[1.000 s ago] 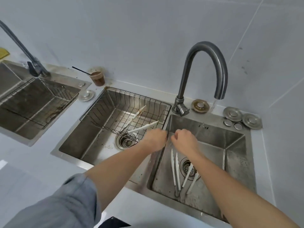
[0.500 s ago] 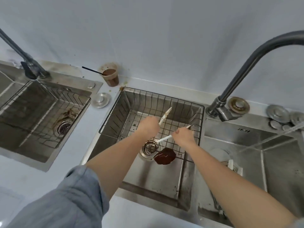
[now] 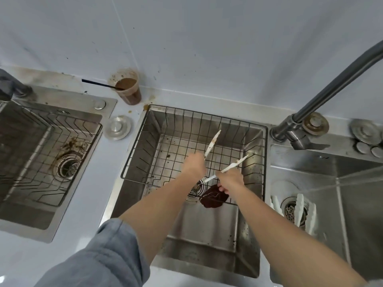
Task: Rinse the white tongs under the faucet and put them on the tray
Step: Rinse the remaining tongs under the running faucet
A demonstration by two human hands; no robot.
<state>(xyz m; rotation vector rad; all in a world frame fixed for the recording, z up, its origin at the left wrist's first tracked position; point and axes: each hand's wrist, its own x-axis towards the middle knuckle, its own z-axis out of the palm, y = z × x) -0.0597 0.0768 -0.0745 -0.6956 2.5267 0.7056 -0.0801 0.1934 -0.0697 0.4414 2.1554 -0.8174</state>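
Tongs point(image 3: 212, 145) look light, stiff, wet-slick plastic; left hand point(image 3: 193, 165) and right hand point(image 3: 230, 180) each grasp one near its hinge end.

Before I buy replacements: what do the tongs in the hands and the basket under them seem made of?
Tongs: white, matte, probably plastic, stained brown near the tips. Wire basket: thin dark metal rods in an open grid, likely coated or stainless steel; which, I cannot tell.

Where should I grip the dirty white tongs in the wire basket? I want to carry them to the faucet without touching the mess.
Grip the white tongs low, near the hinge end by the left hand, coming from the near side. The arms fan up and away over the wire basket, and their far tips look stained.
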